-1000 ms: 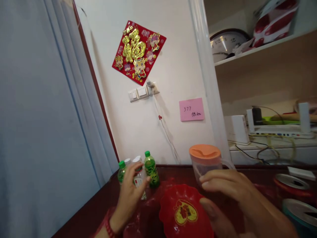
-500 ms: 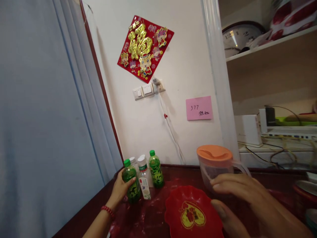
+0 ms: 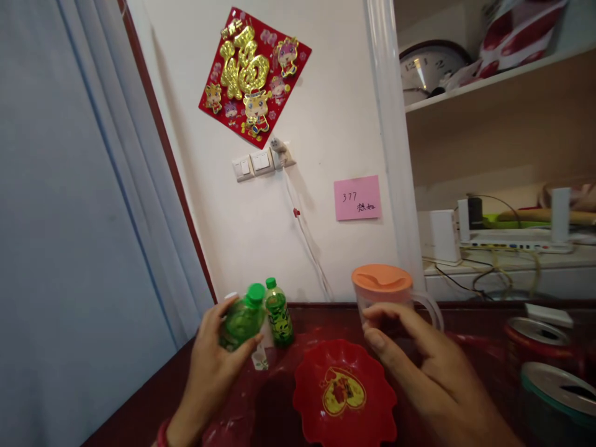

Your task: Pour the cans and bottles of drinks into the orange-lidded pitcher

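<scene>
My left hand (image 3: 212,360) is wrapped round a green plastic bottle (image 3: 242,323) with a green cap, which it holds up off the table and tilted. Behind it stands a second green bottle (image 3: 279,316), upright near the wall; white-capped bottles are mostly hidden by the held one. My right hand (image 3: 419,366) hangs in the air with thumb and fingers apart, nothing between them. It is in front of a clear pitcher with an orange lid (image 3: 382,278) and to the right of a red scalloped plate (image 3: 310,397) with a gold heart print.
Two opened cans, a red one (image 3: 535,347) and a greenish one (image 3: 556,403), stand at the right on the dark red table (image 3: 274,410). A blue curtain (image 3: 102,217) hangs at the left. Shelves at the right hold a white router (image 3: 516,239) and cables.
My left hand has lifted the green bottle off the table and brought it nearer, tipping it. My right hand has drawn its thumb and fingertips closer together. The view has shifted rightward.
</scene>
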### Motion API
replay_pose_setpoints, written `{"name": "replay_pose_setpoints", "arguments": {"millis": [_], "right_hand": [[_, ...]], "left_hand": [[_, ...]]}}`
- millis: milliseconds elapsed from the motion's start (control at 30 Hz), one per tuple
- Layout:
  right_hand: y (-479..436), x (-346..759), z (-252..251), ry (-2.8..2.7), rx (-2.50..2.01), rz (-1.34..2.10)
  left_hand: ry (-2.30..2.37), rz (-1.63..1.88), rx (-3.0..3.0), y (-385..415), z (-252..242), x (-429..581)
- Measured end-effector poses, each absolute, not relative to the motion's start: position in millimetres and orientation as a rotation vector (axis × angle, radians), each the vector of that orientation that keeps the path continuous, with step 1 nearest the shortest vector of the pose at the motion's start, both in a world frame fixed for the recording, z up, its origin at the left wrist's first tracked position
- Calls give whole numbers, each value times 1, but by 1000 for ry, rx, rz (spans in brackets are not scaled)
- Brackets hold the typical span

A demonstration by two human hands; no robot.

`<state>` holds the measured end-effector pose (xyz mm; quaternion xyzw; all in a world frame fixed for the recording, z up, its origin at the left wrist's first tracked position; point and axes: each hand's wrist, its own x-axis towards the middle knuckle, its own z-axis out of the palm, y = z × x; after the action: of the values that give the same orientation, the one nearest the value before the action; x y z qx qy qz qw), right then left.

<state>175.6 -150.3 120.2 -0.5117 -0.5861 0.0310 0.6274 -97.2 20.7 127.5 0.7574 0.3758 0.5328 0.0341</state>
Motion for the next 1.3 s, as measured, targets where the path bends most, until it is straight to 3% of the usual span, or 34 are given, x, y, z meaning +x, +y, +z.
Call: {"name": "replay_pose_setpoints", "arguments": {"millis": [167,333,667,967,1133,1300], "right_hand": [[-137,182,111,-1270,-1157,410],[-130,182,113,-1221,-1137,452],[-126,184,103,-1378,-1253,143],[-131,185,107,-1709,-1112,-385],[-131,166,104,-1881,-1172,-39],[-116,132,42,-2135,-1429,216]], "left_hand": [[725,1542,2796,-8,126,-43],[552,1528,3007,-10,121,-9],[525,1417,2971,-1,107,3],[563,1119,2585,11,106,-3],[716,1105,2121,23,105,-4],[653,1013,1796,25,90,5]]}}
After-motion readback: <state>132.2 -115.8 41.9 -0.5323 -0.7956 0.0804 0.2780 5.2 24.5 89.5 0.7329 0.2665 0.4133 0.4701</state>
